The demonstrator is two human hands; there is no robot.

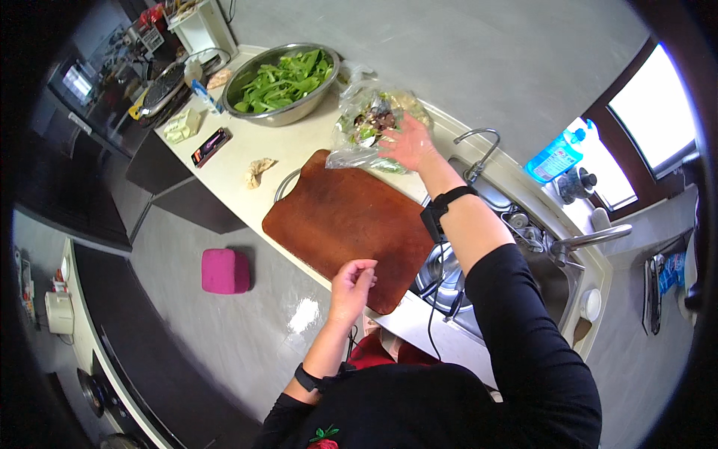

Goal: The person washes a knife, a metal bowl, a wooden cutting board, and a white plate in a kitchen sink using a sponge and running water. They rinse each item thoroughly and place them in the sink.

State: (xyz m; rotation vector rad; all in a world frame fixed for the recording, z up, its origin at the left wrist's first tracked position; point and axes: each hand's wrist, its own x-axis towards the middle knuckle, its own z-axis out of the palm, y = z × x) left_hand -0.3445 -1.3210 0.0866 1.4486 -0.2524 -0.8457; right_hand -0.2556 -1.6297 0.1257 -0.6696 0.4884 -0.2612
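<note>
My right hand (409, 143), fingers spread, is over the near right side of a clear plastic bag (350, 140) filled with food scraps and leaves; whether it touches the bag I cannot tell. My left hand (354, 283) is above the lower edge of a brown wooden cutting board (353, 219), its fingers curled and nothing visible in them; whether they are closed fully is unclear. The board lies on the pale counter, with part of a round metal rim (285, 185) showing from under its left edge. A large steel bowl (280, 115) of green leafy vegetables (286, 81) stands left of the bag.
A crumpled beige cloth or paper (258, 172), a dark box (211, 147) and a pale green packet (182, 126) lie on the counter. At right are a sink (547, 286) with a faucet (589, 238) and a blue bottle (555, 157). A magenta stool (224, 271) stands on the floor.
</note>
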